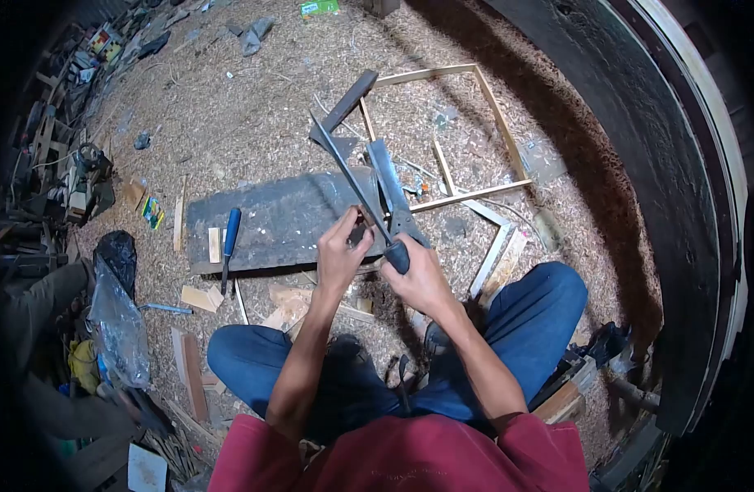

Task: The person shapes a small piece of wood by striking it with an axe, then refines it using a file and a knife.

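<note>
My right hand [418,275] is closed round the dark handle of a long narrow blade [344,164], seen nearly edge-on and pointing up and to the left. Close by the blade's lower part is my left hand [342,246], thumb and fingers curled toward each other; what they pinch, if anything, is too small to make out. A wider flat grey metal piece [388,176] lies just right of the blade, its lower end beside my right hand. Beneath my left hand's side stretches a dark worn board [270,225]. A blue-handled screwdriver-like tool [231,234] rests at its left end.
Beyond my hands lies a thin wooden frame [500,123], with a dark angled tool [348,102] at its left corner. Wood offcuts [201,297] and shavings cover the ground. A white angled strip [493,254] sits by my right knee. A large dark curved object [639,164] stands at right.
</note>
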`<state>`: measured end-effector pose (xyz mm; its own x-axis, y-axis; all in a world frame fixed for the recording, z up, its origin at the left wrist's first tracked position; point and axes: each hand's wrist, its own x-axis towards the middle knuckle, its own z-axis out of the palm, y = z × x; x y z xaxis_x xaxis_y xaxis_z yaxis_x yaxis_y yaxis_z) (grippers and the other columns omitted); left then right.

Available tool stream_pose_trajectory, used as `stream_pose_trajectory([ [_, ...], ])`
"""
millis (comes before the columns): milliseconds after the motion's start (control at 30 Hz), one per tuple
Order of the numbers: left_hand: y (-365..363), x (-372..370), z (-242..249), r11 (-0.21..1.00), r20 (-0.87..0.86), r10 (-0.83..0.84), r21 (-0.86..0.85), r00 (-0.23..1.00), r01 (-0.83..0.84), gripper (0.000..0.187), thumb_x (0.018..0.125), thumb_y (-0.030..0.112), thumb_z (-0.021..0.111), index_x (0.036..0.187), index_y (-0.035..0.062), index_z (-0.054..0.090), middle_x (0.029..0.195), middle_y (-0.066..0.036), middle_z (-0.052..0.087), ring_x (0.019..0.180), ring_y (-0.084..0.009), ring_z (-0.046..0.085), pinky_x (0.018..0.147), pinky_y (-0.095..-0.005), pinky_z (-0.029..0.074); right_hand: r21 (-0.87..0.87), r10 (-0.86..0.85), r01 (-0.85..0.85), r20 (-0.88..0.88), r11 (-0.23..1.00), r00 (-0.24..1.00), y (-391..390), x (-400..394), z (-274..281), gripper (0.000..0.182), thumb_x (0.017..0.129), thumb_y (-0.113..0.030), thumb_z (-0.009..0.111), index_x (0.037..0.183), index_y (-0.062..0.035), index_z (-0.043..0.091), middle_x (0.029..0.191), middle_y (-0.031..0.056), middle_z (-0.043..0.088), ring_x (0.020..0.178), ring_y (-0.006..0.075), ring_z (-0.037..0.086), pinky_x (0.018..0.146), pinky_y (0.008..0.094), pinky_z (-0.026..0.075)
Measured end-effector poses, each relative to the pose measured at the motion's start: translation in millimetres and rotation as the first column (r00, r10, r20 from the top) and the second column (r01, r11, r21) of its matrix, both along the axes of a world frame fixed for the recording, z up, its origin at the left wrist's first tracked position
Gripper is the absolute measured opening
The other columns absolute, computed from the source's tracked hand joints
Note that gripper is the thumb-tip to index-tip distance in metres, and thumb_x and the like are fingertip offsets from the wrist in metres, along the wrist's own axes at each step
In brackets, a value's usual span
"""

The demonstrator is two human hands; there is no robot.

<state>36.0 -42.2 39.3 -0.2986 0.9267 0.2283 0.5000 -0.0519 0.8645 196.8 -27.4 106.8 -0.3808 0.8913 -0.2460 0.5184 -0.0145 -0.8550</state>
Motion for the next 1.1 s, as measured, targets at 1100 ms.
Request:
stream_pose_trajectory([
  [1100,2.3,7.7,-17.0,0.999,-0.036,0.029,-0.039,0.999,-0.031,0.039,0.083,-0.004,0.065,0.122,-0.0056,0.060,0.103,-0.023,0.068,0.093,-0.0345,0.069,0.078,-0.0390,0.054,0.080,-0.075,0.073,0.012,0.994,0.997,-3.1,-4.8,9.8,0.029,0.081,-0.016,0.065,0.100,0.0043,0.058,0.079,0.0299,0.065,0.080,0.0472,0.066,0.070,0.0497,0.052],
])
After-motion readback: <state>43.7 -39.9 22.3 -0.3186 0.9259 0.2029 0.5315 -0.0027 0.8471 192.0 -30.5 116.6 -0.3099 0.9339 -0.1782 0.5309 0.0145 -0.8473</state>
